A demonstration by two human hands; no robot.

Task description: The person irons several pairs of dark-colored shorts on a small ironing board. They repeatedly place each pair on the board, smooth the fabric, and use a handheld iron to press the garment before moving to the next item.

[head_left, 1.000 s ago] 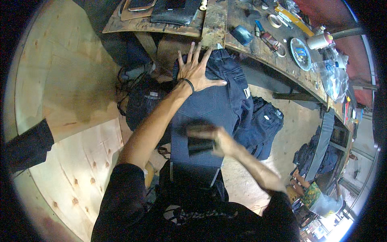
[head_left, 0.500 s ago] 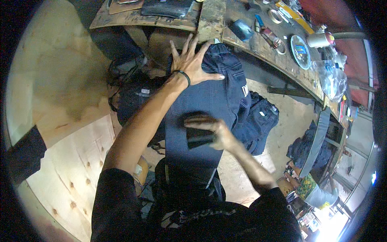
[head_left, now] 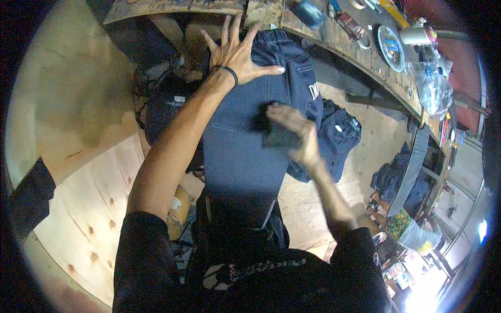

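Note:
A pair of dark blue denim trousers (head_left: 245, 151) lies stretched out in front of me, gathered waistband at the far end, with white lettering on one side. Flat on its upper part rests my left hand (head_left: 235, 58), fingers spread and thumb stretched to the right, a dark band on the wrist. My right hand (head_left: 300, 128), smeared by motion, holds a dark rectangular pad (head_left: 279, 136) over the middle of the denim. The pad's exact kind is too blurred to make out, and so is whether it touches the cloth.
A worn wooden workbench (head_left: 360, 65) runs along the far right, bearing tape rolls, a blue-rimmed plate (head_left: 390, 49), a thread cone (head_left: 417, 35) and plastic bags. More dark denim (head_left: 339, 138) lies to the right. A person (head_left: 409, 229) sits at the lower right. Pale plywood (head_left: 94, 219) stands left.
My right hand with the pad has moved up and to the right over the denim. The left hand keeps its place on the cloth, while the whole view has shifted slightly.

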